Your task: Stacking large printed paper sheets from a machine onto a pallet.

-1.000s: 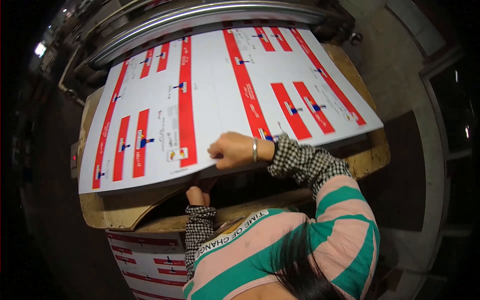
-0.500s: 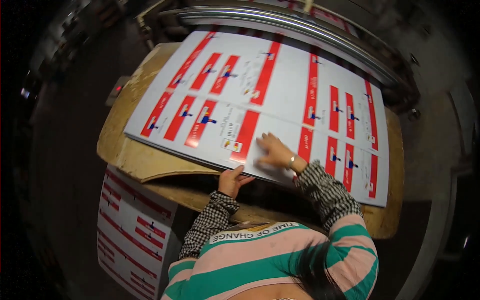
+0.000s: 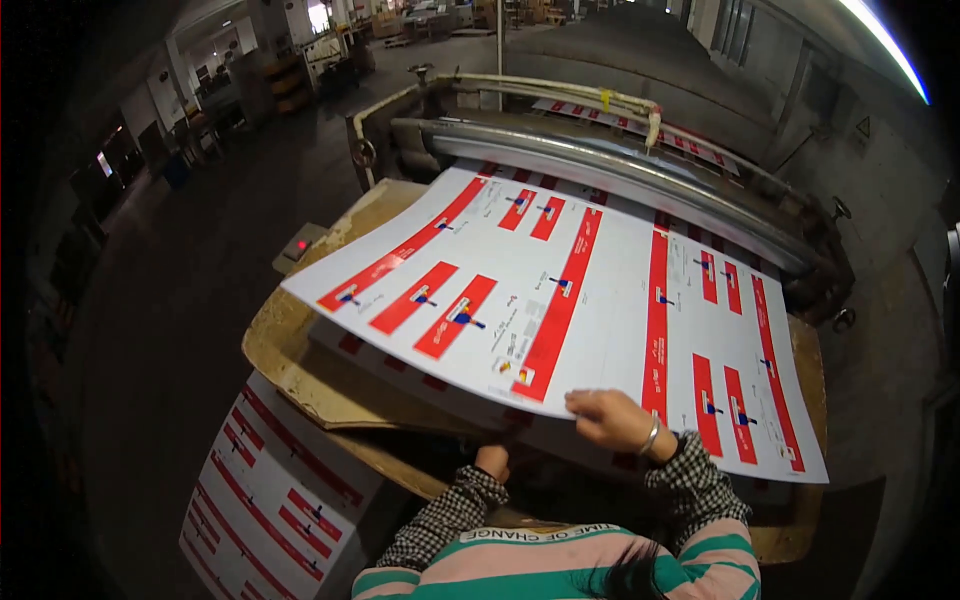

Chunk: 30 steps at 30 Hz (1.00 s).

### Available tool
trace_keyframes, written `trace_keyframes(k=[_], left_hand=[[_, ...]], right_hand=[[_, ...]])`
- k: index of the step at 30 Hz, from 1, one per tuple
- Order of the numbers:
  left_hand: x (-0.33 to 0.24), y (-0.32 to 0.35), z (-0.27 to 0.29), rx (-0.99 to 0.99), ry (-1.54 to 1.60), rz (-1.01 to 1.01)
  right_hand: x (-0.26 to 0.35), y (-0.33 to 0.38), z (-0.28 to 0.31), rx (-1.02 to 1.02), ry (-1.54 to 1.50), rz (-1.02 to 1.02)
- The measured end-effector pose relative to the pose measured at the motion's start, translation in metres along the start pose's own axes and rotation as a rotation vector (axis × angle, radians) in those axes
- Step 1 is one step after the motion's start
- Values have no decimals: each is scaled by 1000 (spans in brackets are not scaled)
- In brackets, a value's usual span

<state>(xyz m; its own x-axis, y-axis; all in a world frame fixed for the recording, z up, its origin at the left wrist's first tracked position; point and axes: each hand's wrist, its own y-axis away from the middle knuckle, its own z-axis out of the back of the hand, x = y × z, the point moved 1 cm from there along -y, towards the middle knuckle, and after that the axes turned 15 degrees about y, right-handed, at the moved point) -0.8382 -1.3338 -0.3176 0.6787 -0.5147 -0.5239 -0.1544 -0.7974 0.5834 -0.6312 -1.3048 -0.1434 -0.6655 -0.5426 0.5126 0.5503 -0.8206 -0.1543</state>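
**Top sheet held at its near edge over the stack**

A large printed sheet [image 3: 560, 300], white with red bars and small blue marks, is seen lifted off the pile, its left corner raised clear and its far edge lying close to the long metal roller [image 3: 620, 175] of the machine. The sheet's near edge is gripped by the right hand [image 3: 612, 418]: the fingers are curled over the top of the paper, and a bracelet is worn at the wrist. The left hand [image 3: 491, 462] is tucked below that same near edge, partly hidden beneath the paper; whether anything is clasped by it cannot be told, though it is held in a loose fist against the edge of the stack. Under the sheet, a stack of matching sheets [image 3: 420, 375] is laid on a worn wooden board [image 3: 290, 345], which juts out to the left of the sheet. Below and left of the sheet, down at floor level, a second pile of printed sheets [image 3: 275, 500] is stood. Checked cuffs and a striped top are seen just under the sheet's near edge. A small box with a red light [image 3: 298, 247] is fixed left of the sheet's raised corner.
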Motion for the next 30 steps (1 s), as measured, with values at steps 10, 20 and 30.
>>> trace_keyframes(k=[10, 20, 30], left_hand=[[-32, 34, -46, 104, 124, 51], [-36, 30, -49, 160, 98, 28], [-11, 24, -21, 88, 210, 92]], right_hand=[[-23, -6, -34, 342, 46, -247], [-26, -20, -79, 207, 510, -129], [5, -10, 25, 175, 79, -138]])
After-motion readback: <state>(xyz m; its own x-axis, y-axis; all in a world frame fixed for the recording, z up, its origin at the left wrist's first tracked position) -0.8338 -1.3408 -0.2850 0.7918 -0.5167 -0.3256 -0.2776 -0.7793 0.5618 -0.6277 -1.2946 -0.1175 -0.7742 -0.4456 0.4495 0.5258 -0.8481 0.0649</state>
